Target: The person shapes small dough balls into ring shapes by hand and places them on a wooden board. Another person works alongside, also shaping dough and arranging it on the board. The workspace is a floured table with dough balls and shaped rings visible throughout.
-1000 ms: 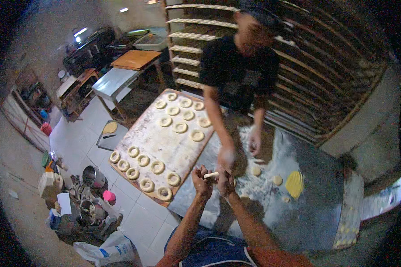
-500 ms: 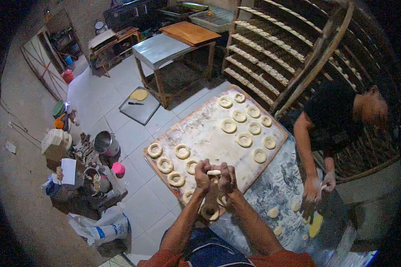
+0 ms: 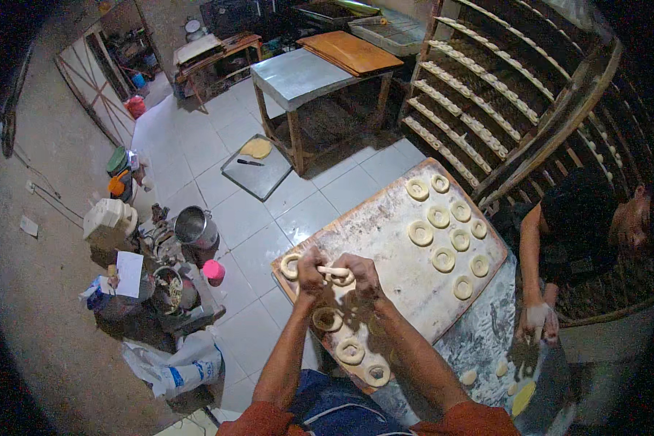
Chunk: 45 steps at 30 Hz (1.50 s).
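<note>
Over the left end of a floured wooden board (image 3: 385,251), a short strip of dough (image 3: 334,271) is held between the left hand (image 3: 311,275) and the right hand (image 3: 363,277). The fingers of both are curled closed around its 2 ends, with the middle left bare; how tightly it is pinched cannot be told. 1 second ago it was held above the floured table (image 3: 479,356); it has since been carried across, so it is now placed above the board, among the near dough rings (image 3: 341,353). At the board's far end, 10 more rings (image 3: 433,260) are laid out.

By the table, small dough pieces and a yellow slab (image 3: 523,397) are seen near a co-worker's hands (image 3: 536,321). On the floor, a yellow dough piece (image 3: 256,149) and a knife (image 3: 250,163) are carried by a metal tray (image 3: 265,182). Pale scraps are contained in the lower pot (image 3: 185,280); in the upper pot (image 3: 209,236) (its inside is dark) nothing can be made out. Rows of shaped pieces are borne by a rack (image 3: 552,120).
</note>
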Available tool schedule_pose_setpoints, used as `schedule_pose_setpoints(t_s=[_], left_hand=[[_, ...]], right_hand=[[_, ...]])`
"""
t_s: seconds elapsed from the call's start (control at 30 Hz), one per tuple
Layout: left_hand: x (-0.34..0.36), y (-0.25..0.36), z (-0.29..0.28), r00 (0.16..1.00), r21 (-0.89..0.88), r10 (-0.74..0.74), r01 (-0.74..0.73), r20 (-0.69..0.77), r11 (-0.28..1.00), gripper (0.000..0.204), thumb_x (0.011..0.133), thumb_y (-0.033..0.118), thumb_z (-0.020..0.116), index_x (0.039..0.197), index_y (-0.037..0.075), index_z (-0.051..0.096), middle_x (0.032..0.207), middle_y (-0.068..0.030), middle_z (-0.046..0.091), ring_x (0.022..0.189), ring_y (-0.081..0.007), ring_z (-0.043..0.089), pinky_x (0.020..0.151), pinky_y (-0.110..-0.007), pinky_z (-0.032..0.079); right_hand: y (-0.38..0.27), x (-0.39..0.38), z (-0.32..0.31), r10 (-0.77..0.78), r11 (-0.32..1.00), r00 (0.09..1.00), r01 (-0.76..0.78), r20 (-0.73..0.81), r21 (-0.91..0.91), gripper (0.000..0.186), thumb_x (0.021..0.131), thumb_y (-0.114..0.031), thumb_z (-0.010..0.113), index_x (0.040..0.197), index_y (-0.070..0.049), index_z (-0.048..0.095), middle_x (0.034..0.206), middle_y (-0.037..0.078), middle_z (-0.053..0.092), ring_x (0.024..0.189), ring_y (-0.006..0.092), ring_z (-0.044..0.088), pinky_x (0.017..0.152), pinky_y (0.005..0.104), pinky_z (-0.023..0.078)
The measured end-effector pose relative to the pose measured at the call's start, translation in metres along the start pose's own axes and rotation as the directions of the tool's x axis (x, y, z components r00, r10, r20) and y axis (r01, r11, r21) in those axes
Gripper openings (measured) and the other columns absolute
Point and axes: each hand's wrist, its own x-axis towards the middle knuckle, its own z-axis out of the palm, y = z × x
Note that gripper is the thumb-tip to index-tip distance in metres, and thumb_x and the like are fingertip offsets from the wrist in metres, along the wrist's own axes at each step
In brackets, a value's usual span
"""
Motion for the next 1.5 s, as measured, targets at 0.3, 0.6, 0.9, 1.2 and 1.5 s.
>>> schedule_pose_setpoints(t_s=[0.3,0.6,0.9,1.2,1.5], left_hand=[[0.078,-0.01,-0.036,0.926,0.908,0.3,-0.313,0.227,0.277,0.019,0.088,0.02,0.057,0.09,0.002,0.061,0.09,-0.0178,0.059,0.088,-0.0373,0.056,0.076,-0.048,0.044],[0.077,-0.013,-0.044,0.891,0.795,0.112,-0.445,0.441,0.411,0.022,0.088,0.018,0.061,0.095,-0.003,0.065,0.085,-0.0175,0.063,0.08,-0.0328,0.06,0.073,-0.041,0.048],[-0.04,-0.007,0.06,0.851,0.7,0.31,-0.526,0.425,0.483,0.03,0.092,0.015,0.059,0.116,-0.001,0.059,0.109,-0.0156,0.061,0.094,-0.0251,0.06,0.079,-0.034,0.048],[-0.356,-0.072,0.183,0.499,0.443,-0.353,-0.071,0.792,0.894,0.026,0.091,0.016,0.064,0.11,-0.001,0.064,0.103,-0.0115,0.067,0.094,-0.0184,0.063,0.078,-0.032,0.052],[-0.455,-0.057,0.2,0.6,0.457,-0.415,0.092,0.684,0.885,0.023,0.094,0.015,0.059,0.106,-0.003,0.065,0.096,-0.01,0.068,0.086,-0.0168,0.064,0.075,-0.029,0.051]], right_hand=[[0.002,-0.019,0.002,-0.139,0.652,0.947,-0.132,-0.289,-0.746,0.067,0.076,-0.024,0.073,0.131,0.001,0.043,0.093,0.014,0.06,0.072,0.0206,0.06,0.069,0.0319,0.051],[-0.048,-0.296,-0.049,0.384,0.659,0.742,-0.637,-0.55,-0.4,0.042,0.085,-0.016,0.064,0.124,-0.004,0.054,0.091,0.011,0.062,0.072,0.0209,0.062,0.07,0.0349,0.052],[-0.006,-0.452,-0.156,-0.269,0.126,0.578,-0.772,-0.771,-0.623,0.025,0.084,-0.017,0.066,0.104,-0.004,0.061,0.089,0.015,0.065,0.074,0.0314,0.062,0.065,0.0413,0.049],[-0.023,-0.455,-0.151,0.056,0.99,0.553,-0.141,-0.831,-0.028,0.038,0.072,-0.002,0.077,0.101,-0.004,0.052,0.088,0.007,0.064,0.08,0.0157,0.062,0.07,0.0306,0.053],[-0.052,-0.521,-0.147,0.06,0.992,0.723,0.031,-0.689,0.119,0.054,0.08,0.002,0.062,0.126,-0.004,0.035,0.088,0.008,0.063,0.077,0.0141,0.061,0.07,0.0297,0.051]])
